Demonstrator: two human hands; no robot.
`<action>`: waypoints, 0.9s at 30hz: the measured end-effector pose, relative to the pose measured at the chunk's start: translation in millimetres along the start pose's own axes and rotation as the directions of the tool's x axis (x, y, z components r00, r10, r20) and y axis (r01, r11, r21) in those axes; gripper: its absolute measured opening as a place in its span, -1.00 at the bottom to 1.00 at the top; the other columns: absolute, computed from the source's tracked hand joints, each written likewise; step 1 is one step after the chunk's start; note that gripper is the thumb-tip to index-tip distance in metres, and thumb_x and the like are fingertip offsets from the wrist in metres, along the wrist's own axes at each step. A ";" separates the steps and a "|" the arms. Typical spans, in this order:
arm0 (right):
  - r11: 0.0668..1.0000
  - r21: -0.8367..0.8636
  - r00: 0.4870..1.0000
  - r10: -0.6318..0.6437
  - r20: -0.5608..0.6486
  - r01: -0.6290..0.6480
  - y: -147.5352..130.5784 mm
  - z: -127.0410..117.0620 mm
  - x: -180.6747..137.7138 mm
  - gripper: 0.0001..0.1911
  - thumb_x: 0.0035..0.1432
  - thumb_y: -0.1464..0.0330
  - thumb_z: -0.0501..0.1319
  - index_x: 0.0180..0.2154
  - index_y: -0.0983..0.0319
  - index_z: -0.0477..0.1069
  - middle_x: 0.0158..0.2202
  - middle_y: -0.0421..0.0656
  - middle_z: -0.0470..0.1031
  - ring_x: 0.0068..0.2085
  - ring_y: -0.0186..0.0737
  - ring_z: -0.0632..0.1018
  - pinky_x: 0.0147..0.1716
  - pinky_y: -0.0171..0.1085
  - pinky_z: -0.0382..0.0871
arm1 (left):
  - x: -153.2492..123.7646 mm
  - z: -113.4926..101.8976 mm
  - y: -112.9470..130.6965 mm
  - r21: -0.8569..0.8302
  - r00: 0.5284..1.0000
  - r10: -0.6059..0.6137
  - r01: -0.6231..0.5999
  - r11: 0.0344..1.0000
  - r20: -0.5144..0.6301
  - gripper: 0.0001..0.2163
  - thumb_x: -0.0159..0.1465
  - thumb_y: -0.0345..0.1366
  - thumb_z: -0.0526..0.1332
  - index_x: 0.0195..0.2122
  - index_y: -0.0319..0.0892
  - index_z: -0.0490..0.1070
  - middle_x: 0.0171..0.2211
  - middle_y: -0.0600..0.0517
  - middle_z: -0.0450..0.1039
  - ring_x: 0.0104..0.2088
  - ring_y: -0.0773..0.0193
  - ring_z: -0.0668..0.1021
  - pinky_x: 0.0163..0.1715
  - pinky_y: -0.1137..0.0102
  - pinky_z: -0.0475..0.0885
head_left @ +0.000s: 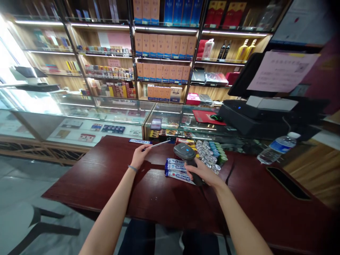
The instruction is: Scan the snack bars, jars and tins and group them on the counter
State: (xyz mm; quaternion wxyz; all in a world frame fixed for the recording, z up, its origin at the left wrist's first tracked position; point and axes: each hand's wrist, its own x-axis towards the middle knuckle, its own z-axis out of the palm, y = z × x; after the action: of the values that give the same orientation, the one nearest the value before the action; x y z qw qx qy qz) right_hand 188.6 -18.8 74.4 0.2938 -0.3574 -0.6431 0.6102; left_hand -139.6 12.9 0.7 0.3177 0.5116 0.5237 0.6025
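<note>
My right hand (204, 171) is wrapped around the handle of a dark barcode scanner (183, 151), whose head carries a small blue light and points left. In my left hand (140, 154) a thin, pale flat packet (160, 143) is pinched, seen almost edge-on, its far end near the scanner's head. Beneath the scanner, several blue-and-white wrapped packets (176, 168) lie side by side on the dark red table (106, 170). Another such packet (139, 141) rests at the table's back edge, beyond my left hand. Just past my right hand stand several cans (209, 156) in rows.
A water bottle (278, 147) and a black phone-like slab (288, 182) are on the table at right. Behind stands a glass display counter (106, 109) bearing a black till (247, 117). Stocked shelves (164, 58) line the wall. A chair (39, 226) stands at lower left.
</note>
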 end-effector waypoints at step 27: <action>1.000 0.011 1.000 0.018 -0.005 -0.018 23.3 -3.1 1.6 -0.64 0.19 0.05 0.30 -0.28 0.20 0.35 -0.67 -0.35 0.35 -0.67 -0.36 0.34 -0.53 -0.30 0.20 | 61.7 -112.4 -52.3 0.736 0.904 0.136 -0.411 0.539 0.405 -0.80 0.31 -0.37 0.14 -0.22 -0.07 0.57 -0.15 -0.02 0.63 -0.04 0.10 0.60 0.29 -0.07 0.21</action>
State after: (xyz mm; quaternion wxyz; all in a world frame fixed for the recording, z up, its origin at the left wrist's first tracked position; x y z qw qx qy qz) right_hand 192.6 -15.7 51.4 0.2920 -0.3630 -0.6357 0.6155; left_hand -271.3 48.2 -23.7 0.0263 0.7601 0.5968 0.2560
